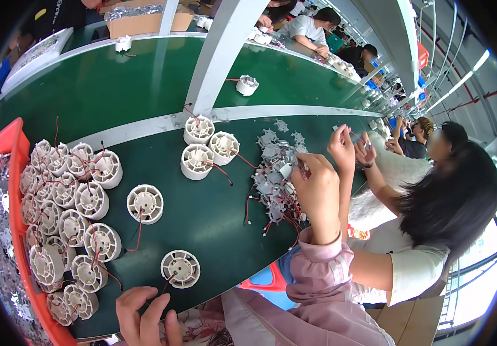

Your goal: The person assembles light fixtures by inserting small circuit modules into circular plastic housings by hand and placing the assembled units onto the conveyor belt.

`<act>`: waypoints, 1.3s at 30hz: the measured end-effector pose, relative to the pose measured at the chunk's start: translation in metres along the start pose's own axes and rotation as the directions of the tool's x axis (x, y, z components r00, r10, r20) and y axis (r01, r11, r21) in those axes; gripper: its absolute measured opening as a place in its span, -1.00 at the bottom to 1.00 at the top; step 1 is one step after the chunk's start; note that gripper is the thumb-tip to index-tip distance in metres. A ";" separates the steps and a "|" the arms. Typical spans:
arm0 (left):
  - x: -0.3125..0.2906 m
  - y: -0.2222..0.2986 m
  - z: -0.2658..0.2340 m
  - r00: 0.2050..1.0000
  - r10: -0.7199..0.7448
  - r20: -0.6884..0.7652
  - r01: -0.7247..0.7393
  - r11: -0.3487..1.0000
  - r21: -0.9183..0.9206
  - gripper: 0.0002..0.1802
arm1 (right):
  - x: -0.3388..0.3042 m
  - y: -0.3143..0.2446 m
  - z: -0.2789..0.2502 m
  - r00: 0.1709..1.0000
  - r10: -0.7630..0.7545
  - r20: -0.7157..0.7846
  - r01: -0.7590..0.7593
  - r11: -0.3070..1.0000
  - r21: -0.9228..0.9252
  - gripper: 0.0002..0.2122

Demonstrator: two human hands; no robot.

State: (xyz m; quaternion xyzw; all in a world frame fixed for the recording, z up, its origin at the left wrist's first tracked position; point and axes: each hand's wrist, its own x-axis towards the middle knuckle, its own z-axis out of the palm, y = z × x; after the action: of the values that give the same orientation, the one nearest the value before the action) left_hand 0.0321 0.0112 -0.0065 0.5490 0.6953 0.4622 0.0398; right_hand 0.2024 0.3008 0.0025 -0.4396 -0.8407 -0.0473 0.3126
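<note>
My left hand (145, 314) is at the near edge of the bench, its fingers apart and slightly bent. Just beyond its fingertips stands a round white plastic housing (180, 269) with a spoked face, its thin red and black wire reaching toward the fingers. My right hand (317, 190) is over the right side of a heap of small grey plastic parts (274, 167) with red and black leads. Its fingers are curled together around something small, mostly hidden. Another white housing (145, 204) sits farther back, its lead trailing toward me.
Many similar housings (72, 228) crowd the left, beside a red bin (21, 190) of shiny pieces. Three more housings (198, 161) stand near a white post (217, 57). Behind runs a green conveyor (145, 69). A co-worker (427, 213) sits close at right, hands raised.
</note>
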 end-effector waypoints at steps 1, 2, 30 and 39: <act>0.001 0.001 0.001 1.000 0.012 0.003 -0.012 1.000 -0.010 -0.72 | 0.000 0.000 -0.003 1.000 0.001 -0.005 -0.001 1.000 0.000 -0.81; 0.001 0.002 0.000 1.000 0.018 0.005 -0.018 1.000 -0.015 -0.73 | 0.001 -0.002 -0.006 0.998 -0.003 -0.064 0.002 1.000 -0.019 -0.81; -0.013 0.021 -0.002 0.762 -0.589 0.270 0.441 0.165 -0.882 -0.76 | -0.056 -0.139 -0.043 0.749 -0.647 -0.145 0.445 0.328 0.833 -0.65; 0.002 0.014 -0.024 0.446 -0.469 0.762 0.799 -0.175 -0.575 -0.68 | -0.057 -0.134 -0.043 0.610 -0.777 0.156 0.165 0.317 0.934 -0.53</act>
State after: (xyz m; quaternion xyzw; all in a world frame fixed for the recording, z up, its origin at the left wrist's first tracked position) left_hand 0.0276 -0.0018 0.0177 0.0353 0.4416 0.5905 0.6746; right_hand 0.1439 0.1633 0.0306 0.0740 -0.8887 0.4174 0.1750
